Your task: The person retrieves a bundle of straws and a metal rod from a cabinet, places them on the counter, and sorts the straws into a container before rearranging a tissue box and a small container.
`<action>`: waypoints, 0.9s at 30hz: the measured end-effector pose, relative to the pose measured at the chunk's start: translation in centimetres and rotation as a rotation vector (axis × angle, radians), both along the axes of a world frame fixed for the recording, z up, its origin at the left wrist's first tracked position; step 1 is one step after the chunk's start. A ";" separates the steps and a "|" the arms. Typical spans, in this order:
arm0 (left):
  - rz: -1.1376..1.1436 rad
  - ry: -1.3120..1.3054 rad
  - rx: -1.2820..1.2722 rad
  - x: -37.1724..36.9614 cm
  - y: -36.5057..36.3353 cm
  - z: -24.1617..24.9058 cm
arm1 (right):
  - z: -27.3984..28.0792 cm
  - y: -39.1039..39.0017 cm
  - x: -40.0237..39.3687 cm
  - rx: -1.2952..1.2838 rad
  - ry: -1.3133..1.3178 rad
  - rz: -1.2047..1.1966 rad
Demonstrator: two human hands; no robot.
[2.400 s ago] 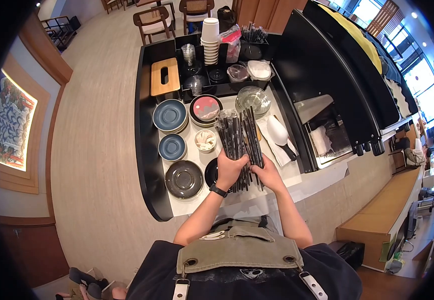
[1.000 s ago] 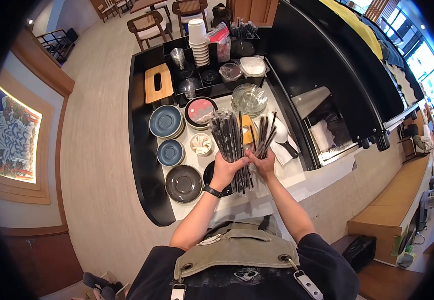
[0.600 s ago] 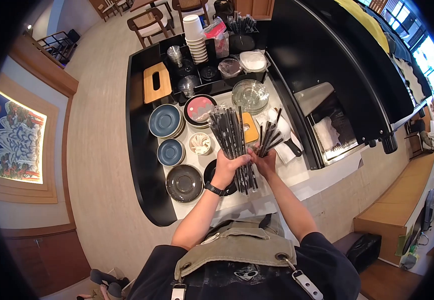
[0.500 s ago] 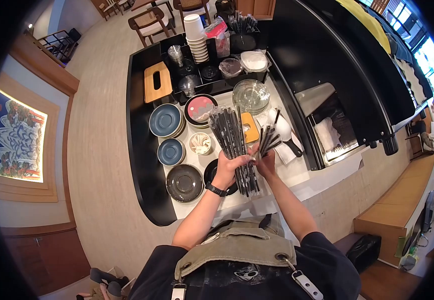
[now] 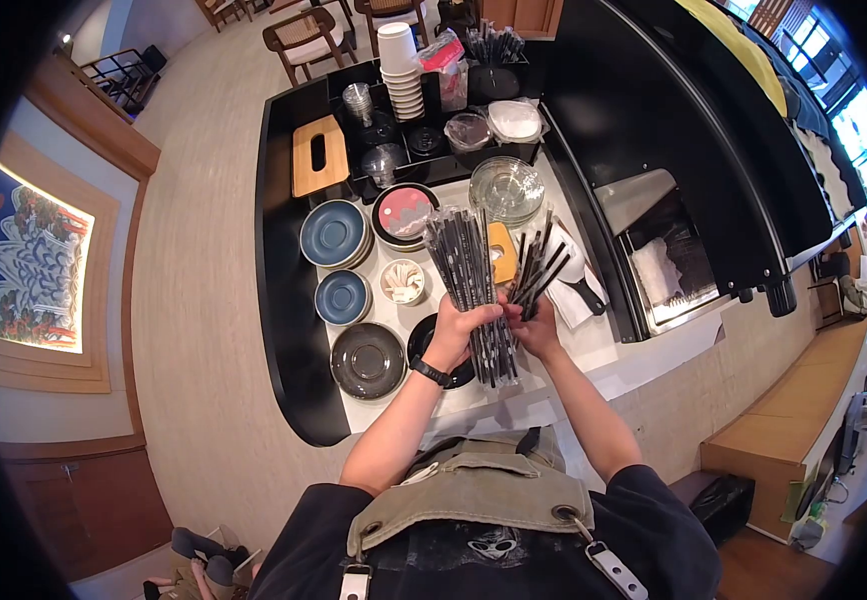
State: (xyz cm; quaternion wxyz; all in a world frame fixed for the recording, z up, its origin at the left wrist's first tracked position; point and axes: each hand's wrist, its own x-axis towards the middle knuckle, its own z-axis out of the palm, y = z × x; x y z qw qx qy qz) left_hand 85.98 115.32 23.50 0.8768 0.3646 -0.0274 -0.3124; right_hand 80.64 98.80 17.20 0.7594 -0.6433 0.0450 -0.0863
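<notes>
My left hand [image 5: 461, 332] is wrapped round a large bundle of black wrapped straws [image 5: 464, 265], which stands nearly upright above the counter [image 5: 594, 345]. Close beside it, my right hand [image 5: 535, 327] is closed on a smaller bunch of black straws [image 5: 537, 265], fanned out at the top. The two hands almost touch. Behind the straws, partly covered, lies a yellow-orange wooden piece [image 5: 502, 252]. A white cup of small pale packets [image 5: 403, 283] stands left of the large bundle. A black plate [image 5: 424, 340] is partly hidden by my left hand.
Blue plates [image 5: 334, 236], a dark grey plate [image 5: 368, 360] and a pink-and-black plate [image 5: 404, 213] are on the left. Glass plates [image 5: 507, 190], stacked paper cups [image 5: 400, 70] and a wooden-topped box [image 5: 319, 158] stand farther back. A black-handled white scoop [image 5: 586, 290] lies right.
The smaller straws in my right hand have spread and tilted more to the right. Both hands keep their hold, and the view has shifted slightly.
</notes>
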 end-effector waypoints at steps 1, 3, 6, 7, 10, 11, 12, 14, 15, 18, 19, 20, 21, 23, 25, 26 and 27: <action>-0.004 -0.004 0.004 0.0 0.0 -0.1 | 0.1 -0.1 0.0 -0.018 0.032 0.004; -0.007 -0.004 -0.001 0.0 -0.1 -0.2 | 0.5 -0.2 0.0 0.017 0.072 0.011; -0.022 -0.024 -0.014 0.0 -0.1 -0.2 | 1.2 -0.4 0.7 0.176 0.111 0.020; -0.042 -0.048 -0.012 0.0 0.0 -0.1 | 1.0 -0.4 0.9 0.228 0.137 0.019; -0.035 -0.078 -0.024 -0.2 0.1 0.6 | 0.8 -0.2 1.1 0.293 0.181 -0.007; -0.019 -0.082 -0.031 -0.2 0.1 0.8 | 1.0 0.1 1.0 0.253 0.172 -0.031; -0.021 -0.084 -0.013 -0.2 0.2 0.6 | 1.1 0.3 1.0 0.212 0.163 -0.055; -0.027 -0.088 0.025 0.0 0.4 -0.3 | -2.7 -0.4 1.4 0.241 0.045 -0.041; -0.026 -0.085 0.048 0.1 0.6 -0.8 | -3.3 -0.4 1.5 0.295 0.048 -0.036; -0.010 -0.068 0.078 -0.2 1.0 -1.2 | -3.8 -0.1 1.6 0.233 -0.016 -0.066; 0.001 -0.059 0.060 -0.3 0.9 -0.6 | -4.4 -0.2 1.8 0.164 -0.020 -0.094; 0.011 -0.052 0.041 -0.3 0.9 -0.3 | -4.9 -0.4 1.8 0.136 -0.020 -0.091; 0.010 -0.052 0.049 -0.3 0.9 -0.3 | -5.3 -0.6 1.8 0.107 -0.021 -0.087; 0.012 -0.054 0.064 -0.2 0.9 -0.5 | -5.5 -1.1 1.5 0.129 -0.012 -0.013; -0.009 -0.070 0.063 0.0 0.9 -1.0 | -5.5 -1.5 1.8 0.065 -0.060 0.026; -0.021 -0.076 0.063 0.0 0.9 -1.0 | -4.1 -1.2 2.1 0.034 -0.083 0.045; -0.020 -0.058 0.045 -0.2 0.8 -0.9 | -2.6 -0.8 1.6 0.267 0.048 0.073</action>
